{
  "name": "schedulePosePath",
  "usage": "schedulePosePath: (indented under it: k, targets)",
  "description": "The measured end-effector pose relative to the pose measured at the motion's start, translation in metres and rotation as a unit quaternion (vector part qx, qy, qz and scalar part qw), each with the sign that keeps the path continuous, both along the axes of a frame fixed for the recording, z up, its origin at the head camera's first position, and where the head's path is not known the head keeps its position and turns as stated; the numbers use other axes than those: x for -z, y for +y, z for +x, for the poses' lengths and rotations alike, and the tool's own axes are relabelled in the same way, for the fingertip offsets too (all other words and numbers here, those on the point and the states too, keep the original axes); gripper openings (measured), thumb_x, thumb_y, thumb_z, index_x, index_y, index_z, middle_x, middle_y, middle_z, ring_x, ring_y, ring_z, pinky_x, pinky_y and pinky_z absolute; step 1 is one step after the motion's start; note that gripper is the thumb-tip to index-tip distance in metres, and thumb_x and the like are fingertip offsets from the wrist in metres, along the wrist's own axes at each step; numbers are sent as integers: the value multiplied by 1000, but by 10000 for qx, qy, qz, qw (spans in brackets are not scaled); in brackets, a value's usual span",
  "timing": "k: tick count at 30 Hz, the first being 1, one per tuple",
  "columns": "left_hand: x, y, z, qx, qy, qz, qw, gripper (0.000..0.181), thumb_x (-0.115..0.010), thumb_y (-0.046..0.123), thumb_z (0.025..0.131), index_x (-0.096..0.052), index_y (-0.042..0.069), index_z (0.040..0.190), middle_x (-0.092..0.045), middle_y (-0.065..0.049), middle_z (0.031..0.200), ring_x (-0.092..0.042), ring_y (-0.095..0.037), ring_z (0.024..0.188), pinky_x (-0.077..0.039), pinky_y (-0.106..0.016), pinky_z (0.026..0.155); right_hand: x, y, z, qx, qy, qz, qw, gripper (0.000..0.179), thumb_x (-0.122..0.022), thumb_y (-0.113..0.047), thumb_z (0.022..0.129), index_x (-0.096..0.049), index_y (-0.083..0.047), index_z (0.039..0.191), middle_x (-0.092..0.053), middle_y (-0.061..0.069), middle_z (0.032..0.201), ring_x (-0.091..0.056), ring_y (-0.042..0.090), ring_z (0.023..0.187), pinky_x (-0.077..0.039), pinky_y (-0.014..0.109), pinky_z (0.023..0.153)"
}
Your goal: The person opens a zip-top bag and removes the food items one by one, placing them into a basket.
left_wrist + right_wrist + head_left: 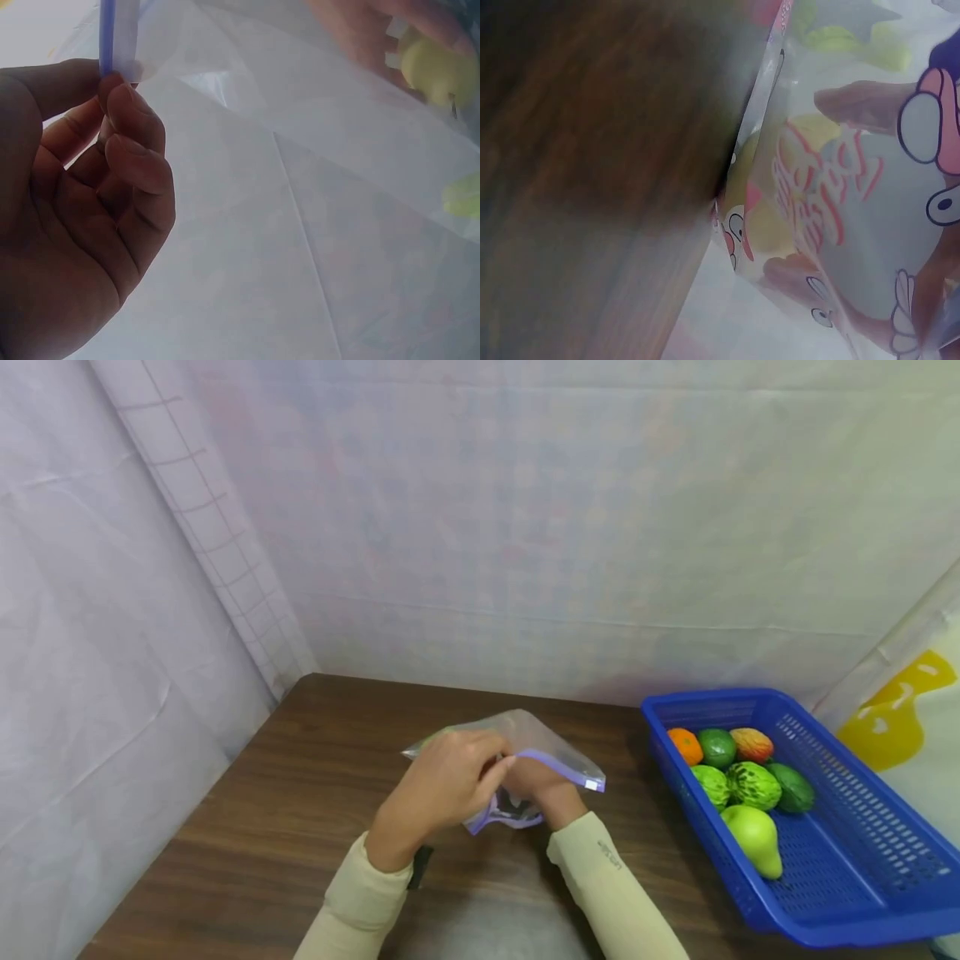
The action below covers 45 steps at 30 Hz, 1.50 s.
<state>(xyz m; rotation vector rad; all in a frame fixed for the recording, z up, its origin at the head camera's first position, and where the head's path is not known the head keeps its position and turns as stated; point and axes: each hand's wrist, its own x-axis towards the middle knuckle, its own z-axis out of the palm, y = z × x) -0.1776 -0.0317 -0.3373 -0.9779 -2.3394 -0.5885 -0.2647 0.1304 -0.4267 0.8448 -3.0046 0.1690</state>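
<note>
A clear zip bag [536, 737] with a purple-edged mouth is between my hands, low over the table. My left hand [442, 777] pinches the purple zip edge [118, 34] between thumb and index finger; its other fingers curl loosely. Inside the bag, my right hand [542, 787] holds a round yellow-green fruit [435, 69] with a dark stem. Through the printed plastic, the right wrist view shows fingers [799, 277] on either side of that yellowish fruit [769, 225]. Another lime-green piece [889, 49] shows through the bag beyond them.
To the right, a blue plastic basket [840, 893] holds several fruits, among them an orange [685, 746] and a green pear [753, 842]. Behind the brown wooden table [247, 835] hangs a pale cloth [480, 527]; another covers the left side.
</note>
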Motion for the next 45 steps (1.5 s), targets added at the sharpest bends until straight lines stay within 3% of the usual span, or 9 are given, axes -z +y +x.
schedulePosePath:
  k: [4, 6, 8, 11, 15, 22, 29, 39, 45]
  targets:
    - [-2, 0, -1, 34, 9, 22, 10000, 21, -70, 16, 93, -60, 16, 74, -49, 10, 64, -44, -3, 56, -38, -19, 53, 18, 4, -15, -210, 534, 189, 9982, 23, -55, -19, 99, -73, -8, 91, -69, 3, 79, -60, 17, 70, -51, 31, 69]
    - [-3, 0, -1, 39, 15, 26, 10000, 21, -70, 17, 93, -60, 16, 75, -49, 9, 64, -44, -3, 56, -39, -19, 53, 51, 12, -37, -558, 1041, 282, 9926, 34, -45, -22, 103, -71, -8, 87, -68, 2, 75, -57, 15, 65, -48, 28, 64]
    - [-3, 0, -1, 39, 20, 13, 10000, 20, -70, 17, 93, -61, 16, 75, -49, 10, 64, -44, -3, 56, -39, -20, 54, 68, 15, -50, -551, 927, 316, 9937, 40, -40, -28, 105, -72, -11, 90, -69, 0, 77, -57, 13, 66, -48, 27, 65]
    - [-3, 0, -1, 31, 24, 4, 10000, 19, -70, 17, 92, -61, 17, 76, -49, 10, 64, -44, -3, 57, -39, -21, 54, 66, 14, -48, -359, 607, 174, 9974, 36, -43, -27, 104, -72, -13, 88, -69, -1, 78, -57, 13, 67, -49, 28, 65]
    - [-2, 0, -1, 23, 38, 2, 10000, 18, -71, 16, 91, -62, 16, 76, -50, 10, 65, -45, -4, 57, -41, -23, 55, 9, 2, -7, 141, 92, 35, 9999, 19, -55, -18, 98, -72, -13, 92, -69, 1, 82, -60, 16, 72, -51, 31, 70]
    - [-2, -1, -1, -66, -121, -68, 9999, 20, -70, 19, 94, -61, 18, 76, -48, 10, 65, -45, -3, 59, -40, -23, 57, 22, 5, -15, -39, 1730, -141, 9848, 15, -67, -41, 88, -66, -26, 88, -65, -1, 84, -63, 25, 82, -53, 41, 78]
    - [-2, -2, -1, -53, -296, -89, 9995, 13, -70, 18, 94, -65, 18, 81, -50, 11, 66, -47, -4, 60, -41, -21, 56, -10, 0, 14, 191, -68, -157, 9997, 22, -61, -29, 96, -71, -10, 101, -72, 8, 94, -64, 26, 94, -52, 40, 92]
    - [-2, -3, 0, -55, -446, -38, 9990, 8, -69, 19, 95, -70, 17, 87, -54, 11, 68, -48, -3, 61, -41, -20, 54, -22, -1, 22, 379, -292, -65, 9988, 25, -66, -29, 91, -70, -14, 110, -68, 5, 105, -60, 22, 97, -50, 40, 94]
    - [-3, -4, 1, -118, -383, -29, 9992, 5, -70, 18, 94, -72, 16, 89, -54, 10, 69, -47, -4, 61, -40, -20, 54, -37, -2, 34, 481, -1395, -391, 9883, 16, -57, -20, 97, -66, -10, 105, -64, 2, 89, -59, 17, 79, -51, 35, 78]
